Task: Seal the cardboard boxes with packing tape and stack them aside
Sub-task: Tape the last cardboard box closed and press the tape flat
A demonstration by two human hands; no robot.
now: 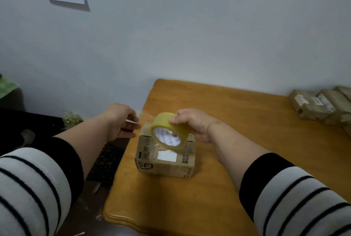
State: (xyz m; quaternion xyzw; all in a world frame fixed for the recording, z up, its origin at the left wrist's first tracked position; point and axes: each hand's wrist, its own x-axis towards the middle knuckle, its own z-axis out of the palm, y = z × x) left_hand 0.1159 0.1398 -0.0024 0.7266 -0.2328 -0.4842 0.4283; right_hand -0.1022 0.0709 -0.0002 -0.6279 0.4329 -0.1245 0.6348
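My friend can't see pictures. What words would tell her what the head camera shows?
A person's right hand holds a yellow roll of packing tape over a small cardboard box on a wooden table, while the left hand pulls a clear strip sideways. More boxes sit at the table's far right edge.

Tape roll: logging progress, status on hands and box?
Right hand grips tape roll over box. Left hand pulls tape end out leftward. Box unsealed on table. Nothing in the way.
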